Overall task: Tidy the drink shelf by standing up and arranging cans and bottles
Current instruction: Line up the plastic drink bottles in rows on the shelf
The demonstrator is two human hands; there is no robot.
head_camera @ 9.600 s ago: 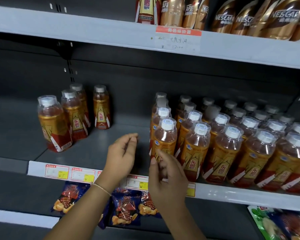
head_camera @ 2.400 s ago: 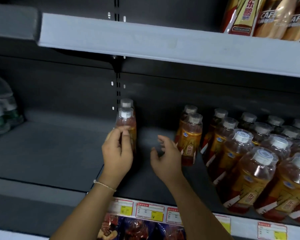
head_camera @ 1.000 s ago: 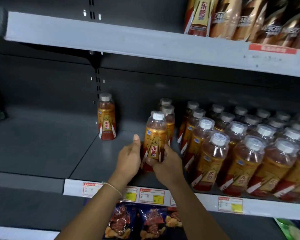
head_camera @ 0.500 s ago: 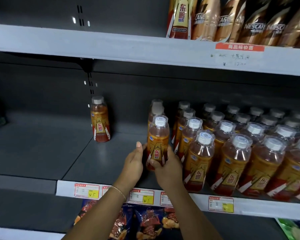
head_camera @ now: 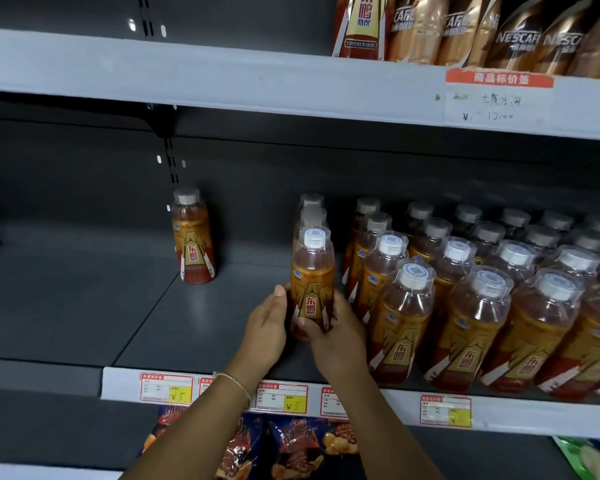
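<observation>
Holding one orange bottle (head_camera: 312,289) upright between both hands, I have my left hand (head_camera: 265,332) flat against its left side, fingers nearly straight and thumb up, while my right hand (head_camera: 336,337) curls round its lower front, thumb across the label. Half a second ago the grip was the same, though the bottle now stands a touch nearer the shelf's front edge, and a second ago it leaned a little to the right. Just below my wrists run the price tags (head_camera: 281,398) on the shelf lip (head_camera: 520,415), and under that, snack bags (head_camera: 305,448) partly covered by my forearms. The bottle's base is hidden behind my fingers, so I cannot tell whether it sits on the shelf floor. Just right of my right hand stands the packed block of bottles (head_camera: 471,292), its far rows dim and its right end cut off. Behind the held bottle two more caps (head_camera: 311,207) line up. Well left of my left hand, farther back, a single bottle (head_camera: 193,237) stands alone. Above, coffee bottles (head_camera: 520,32) are cropped at the top.
</observation>
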